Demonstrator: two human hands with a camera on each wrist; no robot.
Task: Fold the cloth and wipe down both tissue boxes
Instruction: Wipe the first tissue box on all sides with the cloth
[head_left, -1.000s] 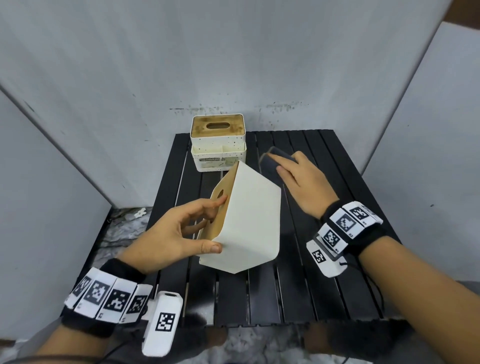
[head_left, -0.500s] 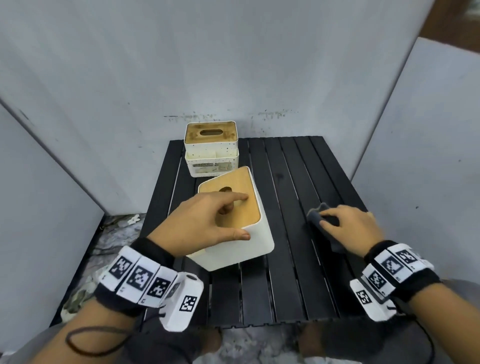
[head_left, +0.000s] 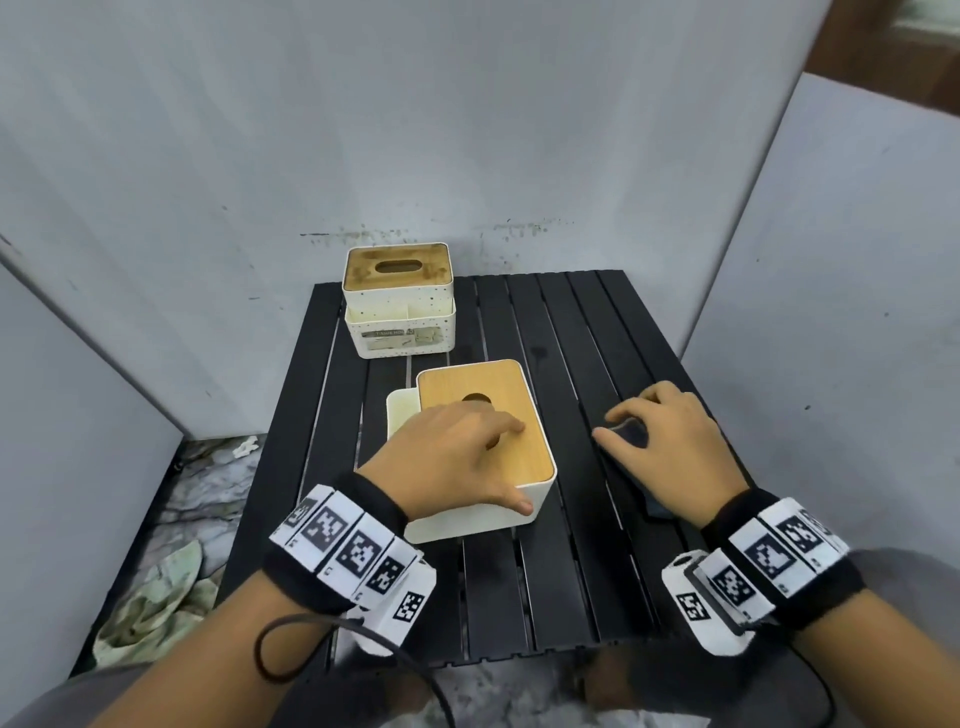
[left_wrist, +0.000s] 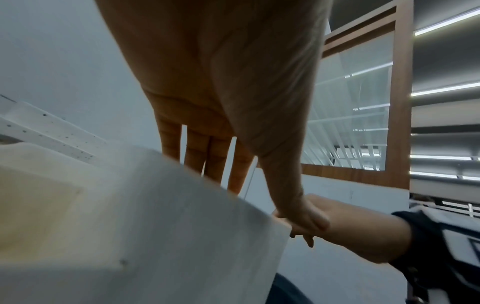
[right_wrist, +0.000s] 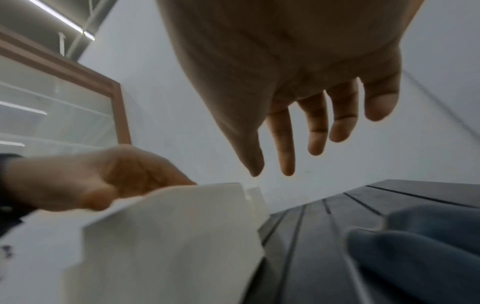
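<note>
A white tissue box with a wooden lid (head_left: 498, 384) stands upright in the middle of the black slatted table (head_left: 571, 322). My left hand (head_left: 457, 457) rests flat on its lid, fingers straight, thumb down the near side; the left wrist view shows the same box (left_wrist: 155, 226) under my left hand (left_wrist: 221, 82). The dark folded cloth (head_left: 631, 434) lies on the table to the right, under my right hand (head_left: 665, 436). In the right wrist view my right hand's fingers (right_wrist: 285, 144) hang loose above the table, holding nothing, and the cloth (right_wrist: 428, 246) lies below. A speckled white tissue box (head_left: 397, 301) stands at the back left.
Grey panels (head_left: 156, 208) close in the table at the back and both sides. Crumpled pale material (head_left: 150, 587) lies on the floor to the left. The table's front edge (head_left: 519, 654) is just ahead of my wrists.
My left hand has set the tilted box down upright. My right hand has brought the cloth from the far middle to the near right of the table, where it now lies.
</note>
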